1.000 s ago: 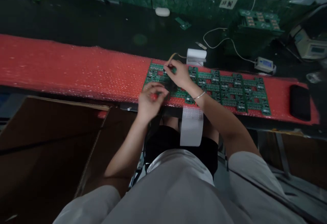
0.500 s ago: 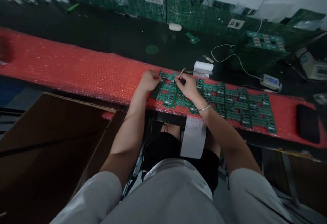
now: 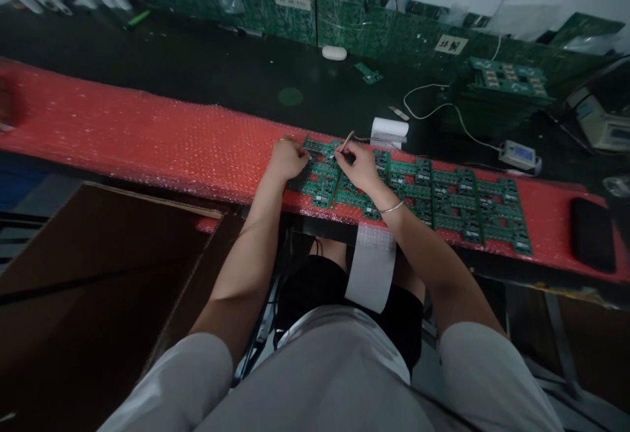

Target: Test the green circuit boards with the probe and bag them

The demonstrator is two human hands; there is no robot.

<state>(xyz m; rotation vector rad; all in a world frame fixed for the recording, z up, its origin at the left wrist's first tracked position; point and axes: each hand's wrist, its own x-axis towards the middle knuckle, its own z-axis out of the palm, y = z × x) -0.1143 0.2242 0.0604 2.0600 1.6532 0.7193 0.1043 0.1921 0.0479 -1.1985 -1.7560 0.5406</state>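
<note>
Left hand (image 3: 290, 158) has moved onto circuit boards (image 3: 457, 199) on red bubble wrap (image 3: 147, 136).

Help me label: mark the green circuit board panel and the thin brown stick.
green circuit board panel (image 3: 453, 202): head view, middle of the bare boards.
thin brown stick (image 3: 348, 139): head view, upper shaft.

A green circuit board panel (image 3: 322, 182), crowded with small components, lies flat, its near-left corner under the left hand (image 3: 288, 159). A thin tan stick (image 3: 347, 142) slants upward from the right hand (image 3: 361, 166), which pinches it, tip on the panel.
</note>
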